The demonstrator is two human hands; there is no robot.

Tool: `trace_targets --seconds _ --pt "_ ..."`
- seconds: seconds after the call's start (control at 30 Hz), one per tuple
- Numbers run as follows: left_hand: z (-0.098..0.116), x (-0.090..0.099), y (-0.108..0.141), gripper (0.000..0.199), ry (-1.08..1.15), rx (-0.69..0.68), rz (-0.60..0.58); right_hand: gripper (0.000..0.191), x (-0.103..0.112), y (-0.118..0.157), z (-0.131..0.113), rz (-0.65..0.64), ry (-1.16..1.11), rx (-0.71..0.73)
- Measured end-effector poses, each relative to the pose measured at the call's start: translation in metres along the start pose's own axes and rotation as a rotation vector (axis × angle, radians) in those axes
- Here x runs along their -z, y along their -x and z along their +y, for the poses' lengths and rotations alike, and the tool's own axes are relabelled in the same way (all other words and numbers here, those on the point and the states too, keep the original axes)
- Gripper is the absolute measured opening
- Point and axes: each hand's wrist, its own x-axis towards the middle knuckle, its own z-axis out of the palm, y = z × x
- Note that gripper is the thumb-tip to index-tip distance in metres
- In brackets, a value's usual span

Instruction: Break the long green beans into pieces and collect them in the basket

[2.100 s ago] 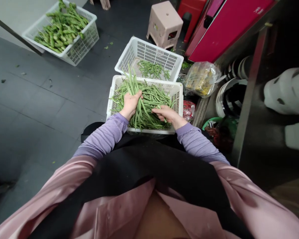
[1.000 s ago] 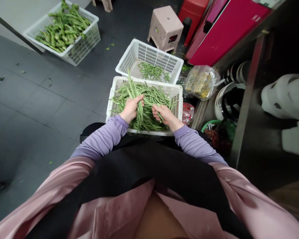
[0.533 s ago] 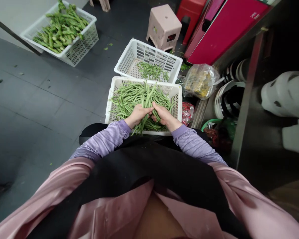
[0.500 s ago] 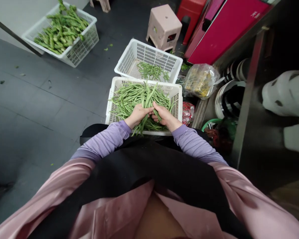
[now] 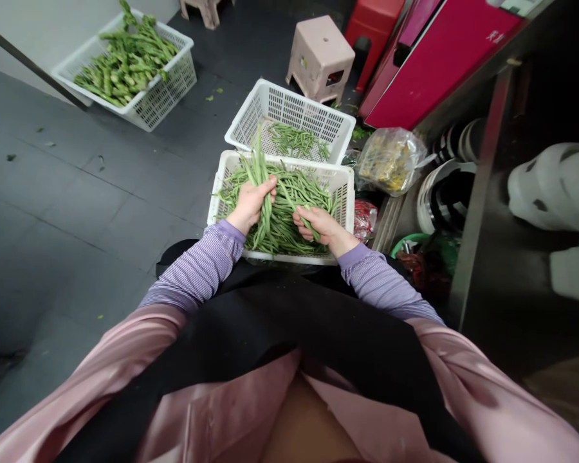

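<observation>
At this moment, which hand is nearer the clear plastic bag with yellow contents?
Right. In view, the right hand is below and left of the bag; the left hand is farther left, gripping long green beans.

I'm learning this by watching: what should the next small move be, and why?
Probably bring the right hand across to the bunch of green beans in the left hand. The left hand grips several at once, while the right hand, apart from it, holds what looks like a smaller clutch of beans, and both are over the near white basket.
</observation>
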Motion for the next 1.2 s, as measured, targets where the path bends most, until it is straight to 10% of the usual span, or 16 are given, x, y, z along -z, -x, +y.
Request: trace_targets --seconds 0.17,0.43,0.7,0.9,1.2 --pt "-0.002 -0.006 0.010 0.022 -0.122 -0.115 0.018 0.051 -0.005 -0.003 0.000 0.072 -0.026 -0.025" --pt "-0.010 -0.022 0.049 0.018 -0.397 -0.221 -0.150 0.051 0.020 -0.026 -0.010 0.567 -0.280 0.122" --pt "-0.024 -0.014 0.026 0.031 -0.354 -0.147 -0.185 0.050 -0.003 -0.010 -0.006 0.010 -0.103 -0.084" --pt "-0.017 -0.012 0.032 0.037 -0.204 -0.013 -0.445 0.045 0.007 0.004 -0.019 -0.264 0.151 0.020" --pt "-0.008 -0.010 0.022 0.039 0.038 0.116 -0.269 0.034 0.009 -0.003 -0.015 0.225 0.288 0.264"
